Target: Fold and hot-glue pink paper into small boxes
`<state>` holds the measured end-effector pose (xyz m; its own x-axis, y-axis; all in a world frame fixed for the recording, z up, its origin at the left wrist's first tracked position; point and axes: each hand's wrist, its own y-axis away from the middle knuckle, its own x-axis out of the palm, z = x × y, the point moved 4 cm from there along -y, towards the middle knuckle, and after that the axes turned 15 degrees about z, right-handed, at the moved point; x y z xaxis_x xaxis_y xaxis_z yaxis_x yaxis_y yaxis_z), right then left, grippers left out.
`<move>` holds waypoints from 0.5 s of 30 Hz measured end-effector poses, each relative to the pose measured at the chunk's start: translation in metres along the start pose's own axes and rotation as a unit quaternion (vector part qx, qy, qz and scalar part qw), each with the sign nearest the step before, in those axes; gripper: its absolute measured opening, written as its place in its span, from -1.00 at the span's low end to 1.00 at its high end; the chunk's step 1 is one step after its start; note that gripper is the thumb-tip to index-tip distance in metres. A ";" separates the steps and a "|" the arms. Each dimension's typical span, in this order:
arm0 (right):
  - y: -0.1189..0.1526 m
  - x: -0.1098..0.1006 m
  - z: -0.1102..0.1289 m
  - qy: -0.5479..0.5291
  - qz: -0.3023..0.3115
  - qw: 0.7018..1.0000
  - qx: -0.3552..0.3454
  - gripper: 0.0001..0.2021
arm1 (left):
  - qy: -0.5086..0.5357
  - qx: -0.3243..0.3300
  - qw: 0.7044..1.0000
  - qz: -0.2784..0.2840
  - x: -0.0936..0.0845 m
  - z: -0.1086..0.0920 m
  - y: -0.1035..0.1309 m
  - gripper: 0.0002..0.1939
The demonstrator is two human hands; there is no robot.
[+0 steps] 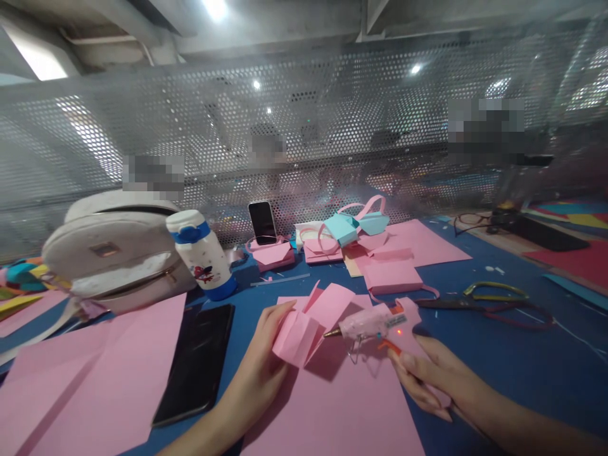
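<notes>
My left hand (266, 351) grips a folded pink paper box (299, 332) with raised flaps, held above a flat pink sheet (342, 418). Wrapped round the handle of a pink hot glue gun (380, 326) is my right hand (430, 373), with fingers near the orange trigger. The gun's metal nozzle points left, close to the box's right-hand flaps; whether it touches them I cannot tell. A small red light glows on the gun's body.
A black phone (197, 364) and pink sheets (104, 380) lie left, before a white backpack (118, 253) and a bottle (202, 256). Small paper bags (392, 275) and an upright phone (263, 223) stand behind. Scissors (489, 304) lie right. A perforated metal screen (313, 133) closes the back.
</notes>
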<state>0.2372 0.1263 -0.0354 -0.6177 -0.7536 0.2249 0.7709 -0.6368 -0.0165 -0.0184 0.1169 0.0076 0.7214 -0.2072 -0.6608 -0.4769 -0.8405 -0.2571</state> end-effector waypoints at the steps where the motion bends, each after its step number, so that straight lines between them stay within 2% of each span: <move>1: 0.000 0.000 0.001 0.001 -0.004 1.000 -0.001 -0.49 | -0.001 0.000 1.000 0.000 0.000 0.000 0.000 -0.33; 15: 0.000 -0.003 0.000 0.020 -0.015 1.000 0.010 -0.46 | 0.001 -0.002 1.000 -0.003 0.000 0.003 0.001 -0.36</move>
<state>0.2391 0.1281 -0.0358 -0.6452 -0.7409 0.1866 0.7553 -0.6553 0.0099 -0.0207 0.1178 0.0051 0.7259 -0.2029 -0.6572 -0.4702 -0.8438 -0.2588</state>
